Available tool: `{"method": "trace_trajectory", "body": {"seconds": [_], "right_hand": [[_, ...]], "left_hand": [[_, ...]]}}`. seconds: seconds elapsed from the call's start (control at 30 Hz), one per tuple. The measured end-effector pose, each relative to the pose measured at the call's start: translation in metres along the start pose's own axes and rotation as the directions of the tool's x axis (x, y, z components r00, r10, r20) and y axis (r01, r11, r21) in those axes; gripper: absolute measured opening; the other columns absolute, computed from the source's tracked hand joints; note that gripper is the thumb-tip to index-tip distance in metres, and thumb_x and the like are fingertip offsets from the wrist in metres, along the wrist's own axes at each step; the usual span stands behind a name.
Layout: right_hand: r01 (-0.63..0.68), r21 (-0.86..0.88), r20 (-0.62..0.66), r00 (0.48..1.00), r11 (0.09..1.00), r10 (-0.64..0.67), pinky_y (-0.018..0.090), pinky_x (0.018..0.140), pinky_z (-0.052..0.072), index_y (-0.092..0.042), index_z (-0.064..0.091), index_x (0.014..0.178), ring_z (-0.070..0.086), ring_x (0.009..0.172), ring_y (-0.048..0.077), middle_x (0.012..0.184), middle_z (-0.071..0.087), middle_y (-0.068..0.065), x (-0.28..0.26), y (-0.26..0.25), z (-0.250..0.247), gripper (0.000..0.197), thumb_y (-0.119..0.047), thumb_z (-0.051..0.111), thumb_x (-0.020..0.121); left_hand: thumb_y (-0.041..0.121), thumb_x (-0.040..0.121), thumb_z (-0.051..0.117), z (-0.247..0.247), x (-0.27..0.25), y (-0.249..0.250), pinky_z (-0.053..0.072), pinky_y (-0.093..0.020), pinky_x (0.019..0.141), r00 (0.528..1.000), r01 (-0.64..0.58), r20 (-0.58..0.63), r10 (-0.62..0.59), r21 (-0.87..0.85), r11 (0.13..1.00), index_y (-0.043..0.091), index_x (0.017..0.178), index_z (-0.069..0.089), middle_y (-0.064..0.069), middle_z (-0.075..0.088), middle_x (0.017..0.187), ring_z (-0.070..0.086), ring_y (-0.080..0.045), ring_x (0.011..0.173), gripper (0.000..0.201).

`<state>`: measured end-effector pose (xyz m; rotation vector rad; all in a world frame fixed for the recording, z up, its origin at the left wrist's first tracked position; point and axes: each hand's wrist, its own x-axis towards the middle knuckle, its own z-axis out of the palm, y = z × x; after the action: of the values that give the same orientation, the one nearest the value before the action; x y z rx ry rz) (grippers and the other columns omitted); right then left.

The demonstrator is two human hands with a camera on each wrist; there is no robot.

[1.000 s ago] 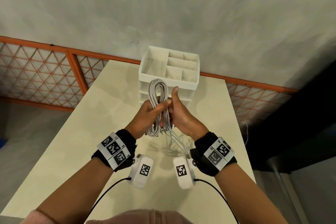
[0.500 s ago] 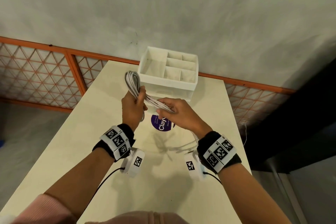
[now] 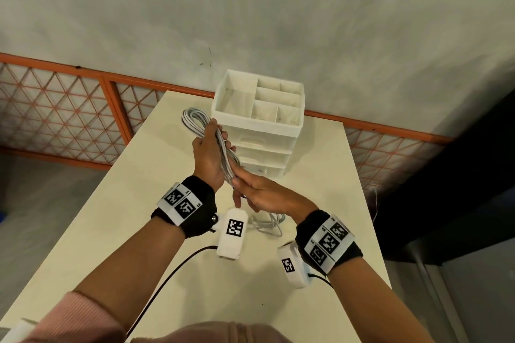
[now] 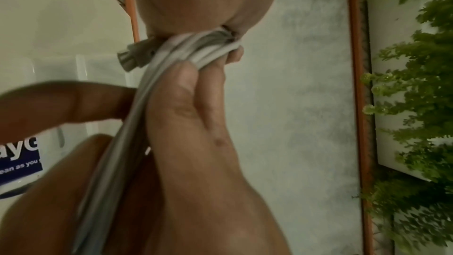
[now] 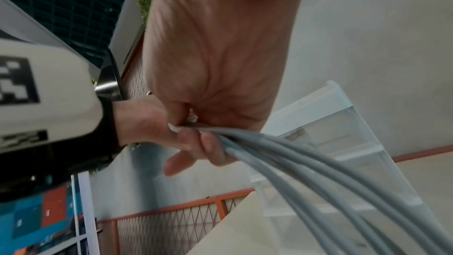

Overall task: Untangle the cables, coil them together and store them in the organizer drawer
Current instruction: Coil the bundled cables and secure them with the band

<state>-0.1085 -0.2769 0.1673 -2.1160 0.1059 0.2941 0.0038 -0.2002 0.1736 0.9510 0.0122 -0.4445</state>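
Your left hand is wrapped around a bundle of grey cables, fingers curled over the strands with the looped end sticking up past your knuckles, above the table's far left part. The left wrist view shows the strands squeezed between thumb and fingers, with a grey plug poking out beside them. Your right hand meets the lower end of the same bundle just in front of the left wrist; its fingers pinch the strands where they fan out, as the right wrist view shows. A few loose cable ends trail beneath that hand down to the table.

Both hands are held above the tabletop, just in front of the white organizer, which stands at the far end of the table close to the wall. Its divided top tray is open upward, and the stacked drawers below face you; all look pushed in, though your hands hide part of the lowest one. The cable loop sits just left of the organizer's near left corner, apart from it.

The near half of the table lies open between your forearms and to both sides. The left edge runs beside an orange railing; the right edge drops off toward a dark area.
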Motion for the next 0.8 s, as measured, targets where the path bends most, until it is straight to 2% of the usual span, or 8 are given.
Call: {"method": "trace_trajectory", "body": {"seconds": [0.13,0.23,0.3,0.43,0.5,0.6,0.73,0.8], "right_hand": [[0.058,0.039,0.110,0.992,0.998,-0.062,0.020,0.058,0.042,-0.043,0.008,0.148,0.041,0.060,0.017,0.087,0.059,-0.001,-0.008,0.002,-0.008,0.060,-0.025,0.040,0.101],[0.051,0.169,0.131,0.989,0.984,-0.074,0.019,0.057,0.043,-0.034,0.029,0.146,0.044,0.057,0.012,0.083,0.062,0.004,-0.025,0.010,-0.025,0.056,-0.017,0.051,0.097],[0.027,0.195,0.034,0.999,0.980,-0.034,0.016,0.052,0.037,-0.025,0.047,0.139,0.039,0.053,0.008,0.076,0.061,0.005,-0.032,0.017,-0.036,0.046,-0.015,0.054,0.095],[0.035,0.183,-0.186,0.983,0.982,0.000,0.013,0.051,0.031,-0.015,0.067,0.118,0.041,0.051,0.002,0.072,0.067,0.008,-0.033,0.013,-0.049,0.031,-0.015,0.065,0.087],[0.048,0.135,-0.235,0.972,0.990,-0.015,0.009,0.069,0.044,-0.013,0.072,0.109,0.064,0.072,-0.004,0.082,0.075,-0.007,-0.031,-0.001,-0.054,0.030,-0.014,0.073,0.080],[0.068,0.050,-0.285,0.957,0.996,-0.051,0.016,0.089,0.051,-0.014,0.076,0.099,0.068,0.097,0.003,0.096,0.076,-0.007,-0.031,-0.025,-0.059,0.027,-0.015,0.080,0.072],[0.121,-0.159,-0.363,0.916,0.980,-0.172,0.021,0.082,0.051,-0.014,0.075,0.088,0.070,0.085,0.008,0.088,0.076,0.000,-0.030,-0.047,-0.060,0.021,-0.016,0.082,0.068],[0.123,-0.200,-0.392,0.899,0.972,-0.194,0.023,0.073,0.051,-0.014,0.062,0.089,0.068,0.077,0.012,0.082,0.075,0.000,-0.032,-0.051,-0.059,0.031,-0.017,0.083,0.066]], "left_hand": [[0.027,0.093,0.048,-0.004,0.002,0.002,0.034,-0.020,0.042,0.996,0.058,-0.061,-0.063,-0.079,0.995,0.017,0.063,0.044,0.009,0.042,0.045,0.035,-0.008,0.037,0.032],[0.026,0.093,0.047,-0.014,0.009,0.012,0.031,-0.017,0.040,0.991,0.095,-0.079,-0.112,-0.196,0.976,0.018,0.062,0.040,0.009,0.038,0.042,0.032,-0.007,0.034,0.033],[0.027,0.093,0.047,-0.019,0.010,0.019,0.031,-0.017,0.040,0.993,0.084,-0.064,-0.099,-0.202,0.976,0.019,0.062,0.040,0.010,0.037,0.041,0.032,-0.006,0.035,0.033],[0.027,0.093,0.048,-0.018,0.002,0.018,0.034,-0.019,0.041,0.998,0.044,0.033,-0.045,0.022,0.999,0.019,0.064,0.044,0.009,0.037,0.043,0.031,-0.006,0.036,0.031],[0.026,0.093,0.049,-0.012,-0.005,0.015,0.033,-0.020,0.043,0.994,0.038,0.099,-0.052,0.133,0.990,0.019,0.064,0.045,0.009,0.035,0.043,0.030,-0.008,0.037,0.030],[0.025,0.093,0.049,-0.001,-0.019,0.011,0.038,-0.021,0.045,0.972,0.012,0.222,-0.078,0.287,0.958,0.017,0.067,0.048,0.008,0.037,0.043,0.033,-0.009,0.038,0.027],[0.021,0.093,0.049,0.009,-0.031,0.012,0.042,-0.022,0.050,0.939,-0.105,0.339,-0.065,0.460,0.882,0.008,0.065,0.051,0.001,0.049,0.047,0.047,-0.011,0.045,0.031],[0.020,0.094,0.048,0.009,-0.032,0.015,0.049,-0.026,0.061,0.913,-0.132,0.400,-0.085,0.484,0.865,-0.002,0.076,0.061,-0.008,0.063,0.066,0.060,-0.016,0.062,0.031]]}}
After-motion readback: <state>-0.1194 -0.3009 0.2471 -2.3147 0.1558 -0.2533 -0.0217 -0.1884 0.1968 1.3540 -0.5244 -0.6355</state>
